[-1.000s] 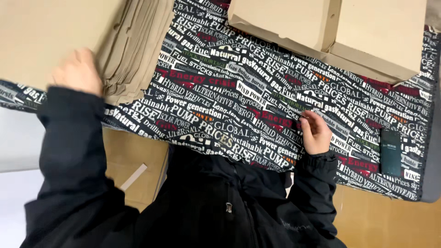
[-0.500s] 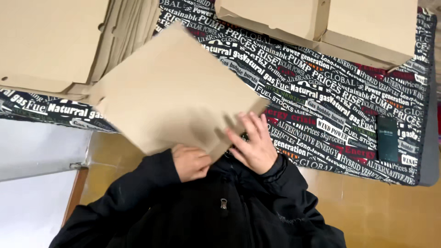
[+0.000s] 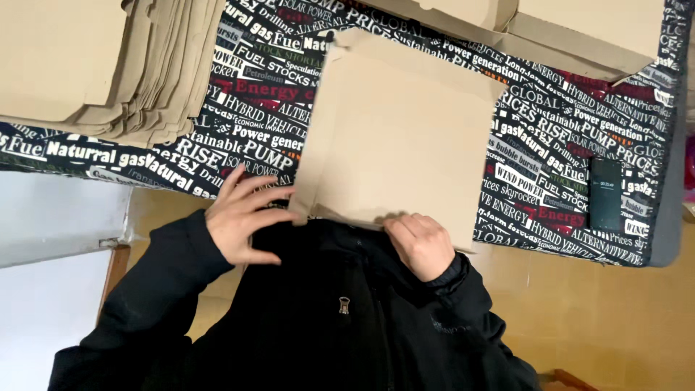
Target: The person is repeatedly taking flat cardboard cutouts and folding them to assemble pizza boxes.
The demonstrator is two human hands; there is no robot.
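Centrally, one flat cardboard sheet, plain brown, lies on the table, whose cover is a black cloth printed all over with white, red and green lettering. The sheet's near edge hangs over the table's front edge, against the person's black jacket.

Left hand: at the sheet's near left corner, fingers spread, fingertips pinching the corner edge.

Right hand: at the sheet's near edge, right of the middle, fingers curled over that edge and gripping it. Both hands hold the same sheet, set apart along its near side.

Left of the sheet: a tall stack of flat cardboard blanks, edges fanned, resting on the table.

Beyond the sheet, at the table's far side: folded cardboard boxes.

Right of the sheet: a dark phone, lying flat near the table's right end.
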